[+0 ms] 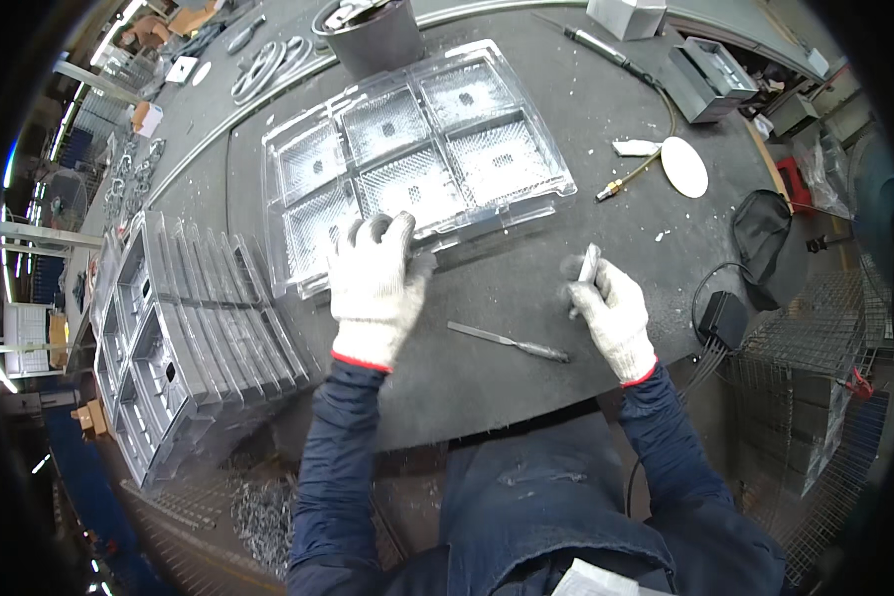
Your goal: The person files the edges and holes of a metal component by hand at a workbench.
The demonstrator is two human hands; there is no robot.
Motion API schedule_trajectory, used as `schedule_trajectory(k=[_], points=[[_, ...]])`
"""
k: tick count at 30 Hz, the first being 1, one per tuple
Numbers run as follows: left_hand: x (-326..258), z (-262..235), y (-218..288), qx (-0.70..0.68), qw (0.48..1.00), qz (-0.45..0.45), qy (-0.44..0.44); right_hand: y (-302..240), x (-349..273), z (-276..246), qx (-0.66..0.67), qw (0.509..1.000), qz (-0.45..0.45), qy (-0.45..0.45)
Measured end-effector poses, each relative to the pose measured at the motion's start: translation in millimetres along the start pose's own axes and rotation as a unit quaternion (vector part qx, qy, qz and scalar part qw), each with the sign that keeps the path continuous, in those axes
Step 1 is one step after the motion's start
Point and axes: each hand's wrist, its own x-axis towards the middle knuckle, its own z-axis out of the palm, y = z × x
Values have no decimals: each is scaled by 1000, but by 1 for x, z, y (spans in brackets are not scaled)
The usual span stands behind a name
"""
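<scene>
Several clear moulded plastic trays point(184, 328) stand nested in a stack at the far left of the dark round bench point(526, 288), probably so single ones can be drawn off. Next comes the clear six-pocket plastic blister tray point(417, 149), lying flat near the bench's middle, its long axis running from lower left up to upper right. The left hand point(372, 288), in a white knitted glove, lies spread and flat on the tray's near edge, seemingly pinning it so it cannot slide. Between the hands a slim metal file with a dark handle point(509, 342) lies on the bench, untouched, tip pointing left. The right hand point(614, 313), also gloved, is pinched around a small pale flat piece point(589, 264), held upright, clear of the bench. Farther right lies a white round disc point(684, 166).
</scene>
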Motion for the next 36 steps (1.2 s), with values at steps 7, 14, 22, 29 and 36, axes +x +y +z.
schedule_trajectory(k=[7, 14, 22, 29, 36], points=[[24, 40, -49, 32, 993, 68, -88, 50, -1, 16, -241, 952, -159, 103], [65, -41, -49, -10, 982, 90, 164, 55, -25, 2, -278, 917, -260, 121], [59, -276, -69, -165, 921, 239, 258, 97, 0, -7, -220, 937, -249, 105], [-116, -359, -170, 41, 982, 35, 183, 92, 2, 1, -262, 918, -250, 163], [-267, -317, -246, 127, 972, -138, 140, 94, -4, -7, -347, 889, -271, 124]])
